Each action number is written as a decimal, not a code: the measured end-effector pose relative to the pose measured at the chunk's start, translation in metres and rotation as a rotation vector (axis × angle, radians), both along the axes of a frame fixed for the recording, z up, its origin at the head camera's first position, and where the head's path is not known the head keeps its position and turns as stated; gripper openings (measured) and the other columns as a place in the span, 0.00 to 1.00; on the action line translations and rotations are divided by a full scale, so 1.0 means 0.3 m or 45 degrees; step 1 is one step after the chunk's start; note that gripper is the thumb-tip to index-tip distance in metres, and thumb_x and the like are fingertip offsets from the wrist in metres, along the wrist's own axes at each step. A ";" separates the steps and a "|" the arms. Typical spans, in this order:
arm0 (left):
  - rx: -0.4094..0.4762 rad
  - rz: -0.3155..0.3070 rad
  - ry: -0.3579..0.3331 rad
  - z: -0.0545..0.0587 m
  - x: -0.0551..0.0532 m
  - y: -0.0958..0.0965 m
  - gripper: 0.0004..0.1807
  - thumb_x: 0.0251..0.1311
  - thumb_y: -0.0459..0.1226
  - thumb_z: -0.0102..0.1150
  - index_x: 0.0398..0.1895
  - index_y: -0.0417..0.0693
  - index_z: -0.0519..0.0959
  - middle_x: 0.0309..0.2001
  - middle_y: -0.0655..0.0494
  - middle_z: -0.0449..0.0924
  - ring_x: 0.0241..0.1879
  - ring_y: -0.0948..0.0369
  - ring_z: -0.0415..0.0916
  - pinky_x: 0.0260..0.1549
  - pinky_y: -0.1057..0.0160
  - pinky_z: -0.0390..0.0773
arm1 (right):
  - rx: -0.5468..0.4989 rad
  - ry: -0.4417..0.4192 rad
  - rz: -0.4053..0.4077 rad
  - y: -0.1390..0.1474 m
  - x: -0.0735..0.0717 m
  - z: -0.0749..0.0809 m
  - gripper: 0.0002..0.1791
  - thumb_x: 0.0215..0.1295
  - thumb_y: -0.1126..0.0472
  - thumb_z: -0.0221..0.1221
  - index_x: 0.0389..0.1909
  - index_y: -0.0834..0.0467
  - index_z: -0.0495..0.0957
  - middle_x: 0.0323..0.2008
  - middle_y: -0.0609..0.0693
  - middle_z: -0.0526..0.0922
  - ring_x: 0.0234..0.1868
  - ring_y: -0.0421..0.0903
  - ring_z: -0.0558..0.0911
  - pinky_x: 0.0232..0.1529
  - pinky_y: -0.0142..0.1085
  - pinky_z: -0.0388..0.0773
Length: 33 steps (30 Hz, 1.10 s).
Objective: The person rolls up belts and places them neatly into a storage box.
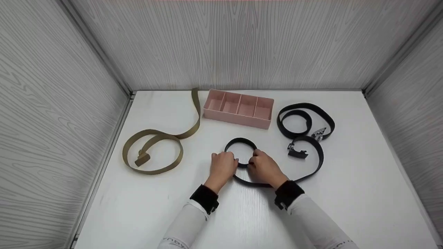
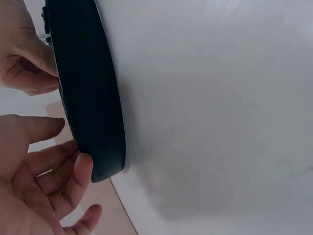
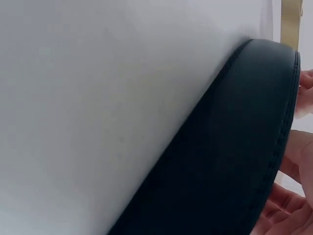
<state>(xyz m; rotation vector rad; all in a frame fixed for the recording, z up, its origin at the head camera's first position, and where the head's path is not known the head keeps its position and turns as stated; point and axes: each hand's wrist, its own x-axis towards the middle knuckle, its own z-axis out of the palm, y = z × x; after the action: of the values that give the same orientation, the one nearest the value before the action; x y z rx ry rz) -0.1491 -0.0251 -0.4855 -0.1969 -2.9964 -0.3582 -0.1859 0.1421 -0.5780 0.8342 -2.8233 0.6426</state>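
Observation:
A black belt stands on its edge on the white table, wound at one end into a round coil (image 1: 240,139). My left hand (image 1: 223,165) holds the coil's left side, some of its fingers loosely bent at the band. On the right side, my right hand (image 1: 264,167) pinches the band between thumb and fingers. From the coil the belt's loose length (image 1: 256,184) passes below the right hand and curves up to its buckle (image 1: 298,153). Close up, the dark band (image 2: 90,88) fills much of the left wrist view. The hands hide parts of the coil.
Behind the coil stands a pink divided box (image 1: 237,118) with several compartments. A tan webbing belt (image 1: 152,171) lies loosely looped at the left. Back right is another coiled black belt (image 1: 304,105) with a silver buckle (image 1: 318,134), close to the first belt's buckle end. Panels enclose the table.

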 end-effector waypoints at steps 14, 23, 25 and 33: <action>-0.034 0.032 -0.061 -0.263 -0.146 -0.015 0.07 0.47 0.39 0.56 0.18 0.49 0.79 0.23 0.49 0.80 0.24 0.49 0.77 0.26 0.52 0.67 | 0.063 -0.205 0.267 0.031 0.130 0.033 0.18 0.44 0.51 0.69 0.35 0.53 0.76 0.34 0.43 0.72 0.24 0.39 0.71 0.25 0.35 0.69; -0.150 -0.157 0.117 -0.267 -0.187 -0.076 0.06 0.51 0.32 0.56 0.23 0.45 0.82 0.28 0.50 0.73 0.27 0.52 0.74 0.24 0.54 0.70 | 0.096 -0.040 0.298 0.089 0.136 0.013 0.08 0.44 0.68 0.64 0.20 0.50 0.79 0.22 0.41 0.75 0.22 0.38 0.72 0.23 0.35 0.69; -0.163 -0.183 0.157 -0.268 -0.195 -0.090 0.06 0.50 0.31 0.56 0.22 0.44 0.82 0.29 0.50 0.71 0.28 0.52 0.73 0.24 0.55 0.69 | 0.103 -0.059 0.298 0.106 0.133 0.017 0.09 0.43 0.69 0.64 0.20 0.49 0.80 0.21 0.40 0.74 0.22 0.38 0.71 0.22 0.34 0.68; -0.162 -0.241 0.275 -0.290 -0.229 -0.140 0.06 0.52 0.33 0.56 0.23 0.44 0.82 0.31 0.52 0.70 0.30 0.54 0.71 0.24 0.55 0.67 | 0.146 -0.137 0.332 0.170 0.106 0.034 0.10 0.40 0.69 0.67 0.21 0.50 0.84 0.23 0.41 0.76 0.23 0.38 0.72 0.24 0.33 0.71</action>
<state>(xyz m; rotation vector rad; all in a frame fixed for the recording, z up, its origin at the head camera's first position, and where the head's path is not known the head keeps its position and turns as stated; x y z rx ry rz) -0.2178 -0.0671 -0.5725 -0.4995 -2.7943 -0.1508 -0.1541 0.1932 -0.5678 1.2392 -2.8952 0.5766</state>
